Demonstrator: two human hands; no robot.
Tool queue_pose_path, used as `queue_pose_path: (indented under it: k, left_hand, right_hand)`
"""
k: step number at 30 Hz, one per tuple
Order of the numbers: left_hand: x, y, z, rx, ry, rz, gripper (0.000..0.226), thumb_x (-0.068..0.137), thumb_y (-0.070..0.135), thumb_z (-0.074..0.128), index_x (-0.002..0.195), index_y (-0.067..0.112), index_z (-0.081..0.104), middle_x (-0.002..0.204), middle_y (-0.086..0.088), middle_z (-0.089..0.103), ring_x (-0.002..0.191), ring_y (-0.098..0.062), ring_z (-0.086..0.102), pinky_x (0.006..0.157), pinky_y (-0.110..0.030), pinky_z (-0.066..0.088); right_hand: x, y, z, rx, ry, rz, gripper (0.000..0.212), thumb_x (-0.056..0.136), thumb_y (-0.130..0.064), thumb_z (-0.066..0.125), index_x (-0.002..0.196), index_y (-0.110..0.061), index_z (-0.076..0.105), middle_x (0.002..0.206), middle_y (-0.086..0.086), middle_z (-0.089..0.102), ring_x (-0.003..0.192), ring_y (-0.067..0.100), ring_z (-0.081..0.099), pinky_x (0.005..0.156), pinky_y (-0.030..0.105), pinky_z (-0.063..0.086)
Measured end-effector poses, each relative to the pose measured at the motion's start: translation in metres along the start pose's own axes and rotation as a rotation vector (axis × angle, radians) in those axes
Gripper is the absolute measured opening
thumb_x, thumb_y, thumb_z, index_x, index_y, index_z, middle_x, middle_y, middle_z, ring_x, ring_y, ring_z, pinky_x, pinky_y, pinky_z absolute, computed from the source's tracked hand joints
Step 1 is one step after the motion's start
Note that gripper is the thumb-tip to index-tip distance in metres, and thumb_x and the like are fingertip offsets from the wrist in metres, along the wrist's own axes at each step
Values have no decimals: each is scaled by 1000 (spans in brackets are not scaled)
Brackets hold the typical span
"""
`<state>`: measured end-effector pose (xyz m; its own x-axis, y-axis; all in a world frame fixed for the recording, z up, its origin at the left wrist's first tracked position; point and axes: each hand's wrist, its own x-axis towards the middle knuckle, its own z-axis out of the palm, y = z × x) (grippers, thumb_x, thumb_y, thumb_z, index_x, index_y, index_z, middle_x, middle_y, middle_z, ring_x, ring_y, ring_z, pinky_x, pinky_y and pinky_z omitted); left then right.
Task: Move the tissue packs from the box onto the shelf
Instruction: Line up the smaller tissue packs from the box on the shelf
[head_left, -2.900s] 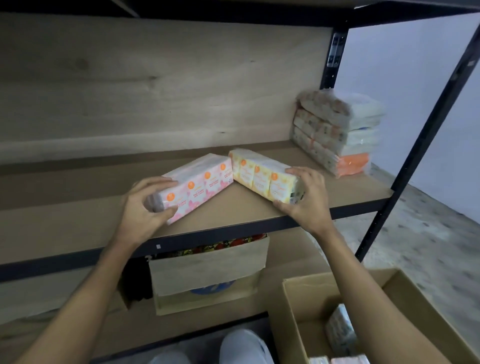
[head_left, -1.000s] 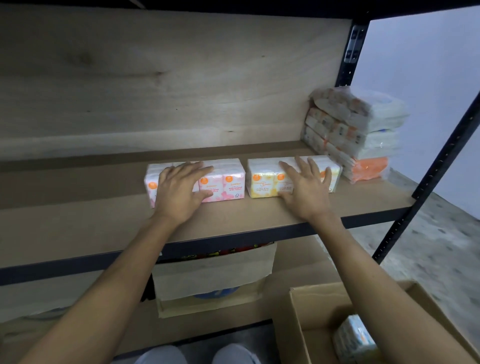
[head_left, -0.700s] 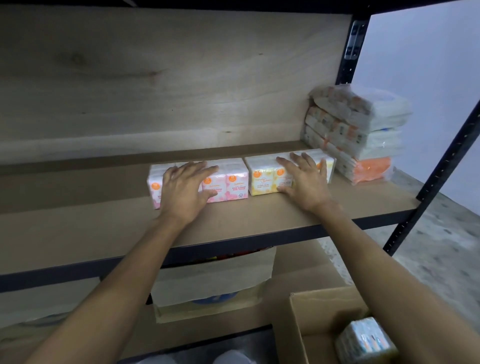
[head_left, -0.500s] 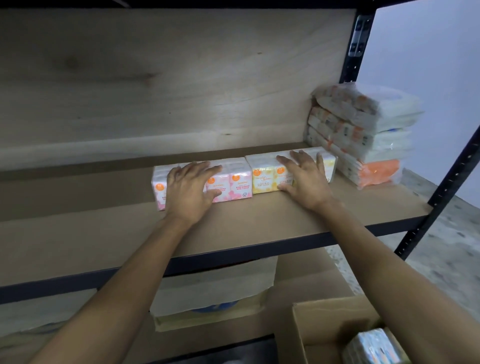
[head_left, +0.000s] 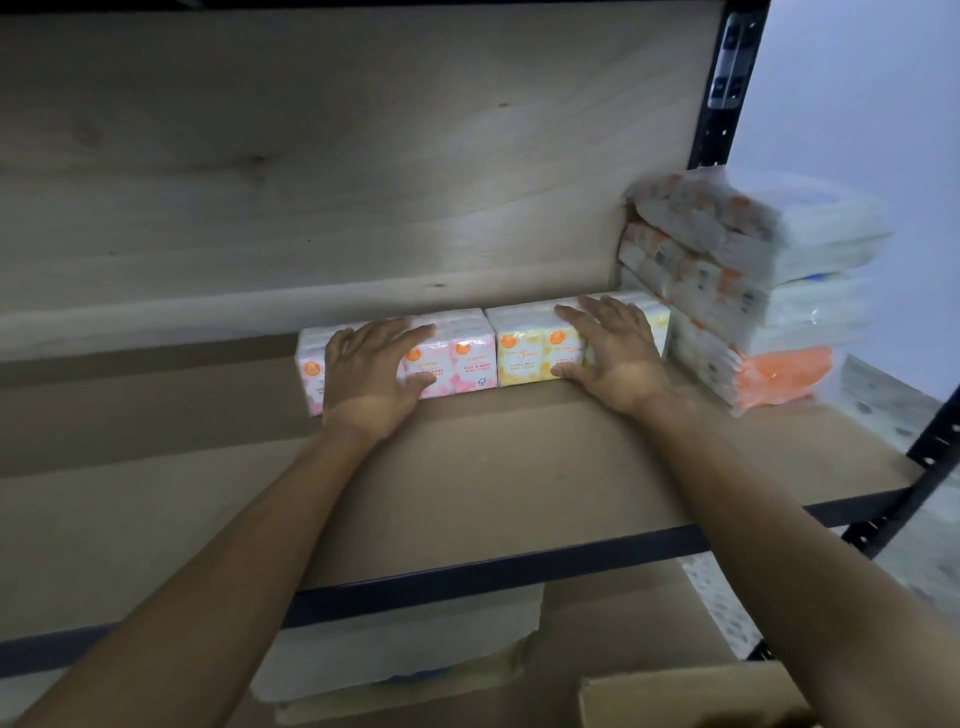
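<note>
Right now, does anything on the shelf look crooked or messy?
A little. The stack of clear-wrapped tissue bundles at the right end of the brown shelf board is uneven, its top bundle tilted. The pink tissue pack and yellow tissue pack sit straight, side by side, under flat hands.

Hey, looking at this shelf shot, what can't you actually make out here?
- Cardboard box: cut off by the head view's bottom edge; contents unseen.
- Pink tissue pack: front partly covered by the left hand.
- Yellow tissue pack: right part hidden by the right hand.
- Stacked packs: labels blurred.
</note>
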<state>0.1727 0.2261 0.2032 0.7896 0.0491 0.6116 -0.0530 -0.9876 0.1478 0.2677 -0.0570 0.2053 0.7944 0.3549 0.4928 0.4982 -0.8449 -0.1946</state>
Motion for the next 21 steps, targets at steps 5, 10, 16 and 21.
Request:
queue_pose_path:
  k: [5,10,16,21]
  left_hand:
    - [10,-4,6,-1,5,15,53,77,44,69,129,36,57,136,4,56,127,-20,48,107,-41,26]
    - [12,-8,5,-10,14,52,57,71,49,63,127,35,59,133,2,60,123,-22,53,102,-43,31]
    - [56,-27,32,26,37,65,60,72,52,64,129,34,59,134,2,59,124,-23,53,103,-43,33]
    - [58,-27,37,-31,22,58,63,71,53,60,131,35,56,138,3,55,128,-24,49,109,-46,30]
  right_hand:
    - [17,4,6,26,-62,-19,73,84,-41,66,147,-33,30,158,3,23,147,24,10,120,41,1]
    - [22,6,13,-5,-33,-19,72,84,-41,67,146,-31,34,155,7,29,145,28,17,119,43,4]
    - [72,19,38,-12,60,-38,72,82,-46,67,145,-34,35,155,3,32,145,26,20,118,39,4]
    - [70,25,38,-35,96,-40,73,80,-46,69,144,-35,37,154,1,34,144,25,22,117,39,5]
